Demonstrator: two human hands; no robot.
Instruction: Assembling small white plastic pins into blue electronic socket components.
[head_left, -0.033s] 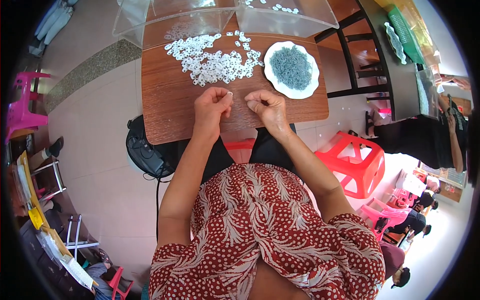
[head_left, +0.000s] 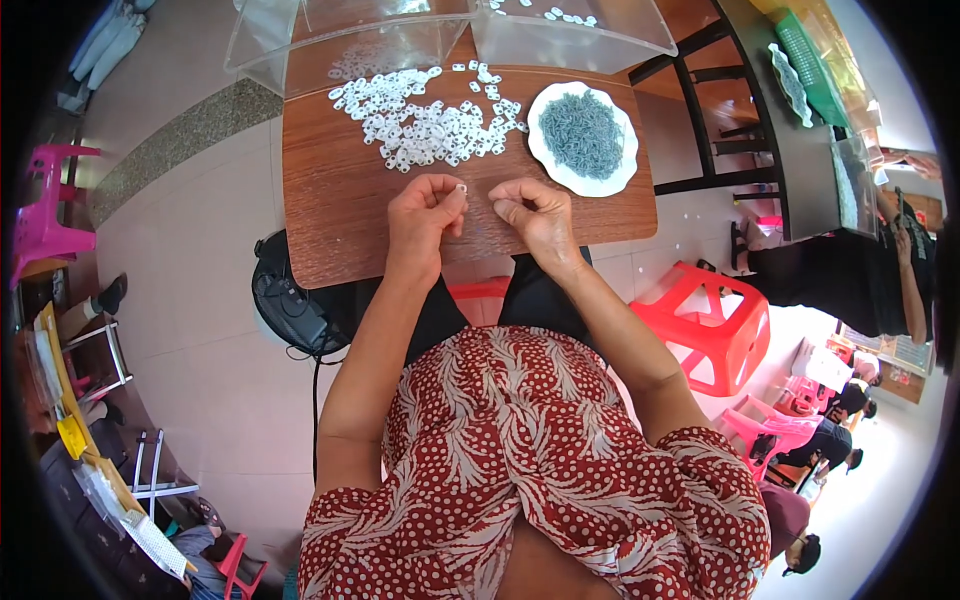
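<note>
Pale floor tiles (head_left: 200, 300) surround a wood-grain surface (head_left: 340, 225). Above its near part, a tiny white piece (head_left: 461, 188) shows at the fingertips of the left hand (head_left: 425, 218), whose thumb and forefinger are pinched on it. Just beside it, the right hand (head_left: 540, 220) has thumb and forefinger drawn together; whether they grip anything, I cannot tell. Beyond the hands lie loose two-holed white pieces (head_left: 440, 133); to their right, a scalloped white plate (head_left: 600, 188) bears a heap of small grey-blue parts (head_left: 582, 135). Clear bins (head_left: 570, 48) stand at the far edge; a red stool (head_left: 742, 335) is off to the right. The step appears to be close fingertip handling of one piece; the next move calls for a steady, light pinch and closely aligned fingertips.
</note>
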